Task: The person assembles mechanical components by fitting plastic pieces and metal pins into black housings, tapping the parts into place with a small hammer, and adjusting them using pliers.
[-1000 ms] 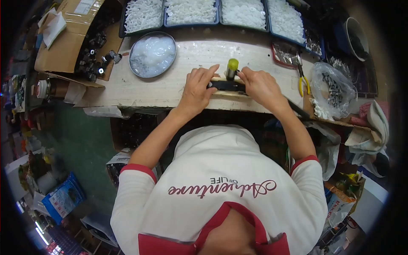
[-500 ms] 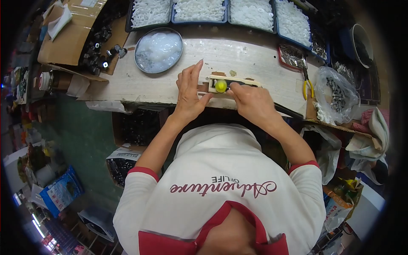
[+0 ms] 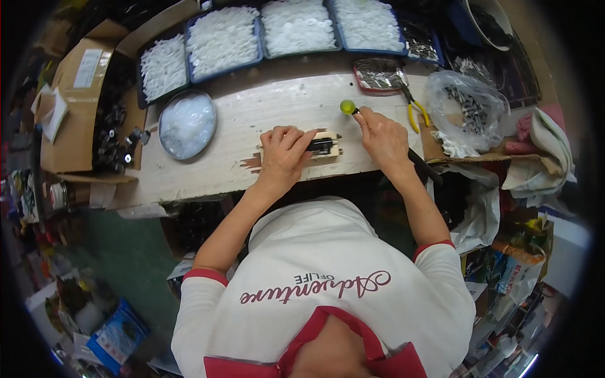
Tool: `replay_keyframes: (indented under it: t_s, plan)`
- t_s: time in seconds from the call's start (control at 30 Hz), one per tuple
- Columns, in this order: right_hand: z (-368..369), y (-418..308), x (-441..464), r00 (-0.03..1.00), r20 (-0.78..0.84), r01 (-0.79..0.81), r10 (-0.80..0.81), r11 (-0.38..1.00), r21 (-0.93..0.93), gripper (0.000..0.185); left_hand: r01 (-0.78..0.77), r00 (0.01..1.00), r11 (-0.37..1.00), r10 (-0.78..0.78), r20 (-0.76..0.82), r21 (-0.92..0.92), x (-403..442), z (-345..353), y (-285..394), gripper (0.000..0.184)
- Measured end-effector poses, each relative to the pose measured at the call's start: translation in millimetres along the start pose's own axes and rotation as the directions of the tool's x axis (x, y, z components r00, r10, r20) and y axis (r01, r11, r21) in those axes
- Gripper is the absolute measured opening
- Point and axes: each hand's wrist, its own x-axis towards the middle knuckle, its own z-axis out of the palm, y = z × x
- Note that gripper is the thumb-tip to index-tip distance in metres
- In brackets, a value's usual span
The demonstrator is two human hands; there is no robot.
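Observation:
My right hand (image 3: 386,140) is closed around the black handle of a small mallet (image 3: 347,106) with a round yellow-green head. The head is raised, apart from the work and to its right; the handle's tail sticks out below my wrist. My left hand (image 3: 283,154) presses its thumb and fingers on a black part (image 3: 321,145). This part lies in a cream-coloured block (image 3: 326,135) on the workbench (image 3: 252,104) near its front edge. My left fingers hide the left side of the block and the part.
Blue trays (image 3: 259,53) of white plastic pieces line the back. A bowl (image 3: 162,135) of clear-whitish pieces stands left, beside a cardboard box (image 3: 79,113) of black parts. At right lie yellow-handled pliers (image 3: 413,112), a red-rimmed tray (image 3: 359,82) of metal pins and a plastic bag (image 3: 438,91) of metal parts.
The mallet head has moved off the block, up and to the right, with my right hand. My left hand has shifted onto the black part. The camera view has turned and shifted.

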Motion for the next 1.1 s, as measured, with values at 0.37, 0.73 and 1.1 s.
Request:
replay_keyframes:
  t_s: [0.37, 0.73, 1.1]
  plan:
    - [-7.7, 108.1, -10.1, 0.971, -0.231, -0.163, 0.068, 0.892, -0.423, 0.025, 0.255, 0.749, -0.070, -0.616, 0.243, -0.964, 19.4, -43.2, 0.5, 0.039]
    - [-30.5, 49.4, -2.7, 0.991, -0.047, -0.113, 0.127, 0.968, 0.226, 0.019, 0.337, 0.777, -0.027, -0.557, 0.294, -0.941, -4.4, -31.9, 0.7, 0.028]
    - [-13.5, -47.4, -23.4, 0.922, 0.158, 0.232, -0.353, 0.831, 0.506, 0.017, 0.402, 0.799, 0.458, -0.599, 0.059, -0.793, -16.3, -30.7, 19.4, 0.025]
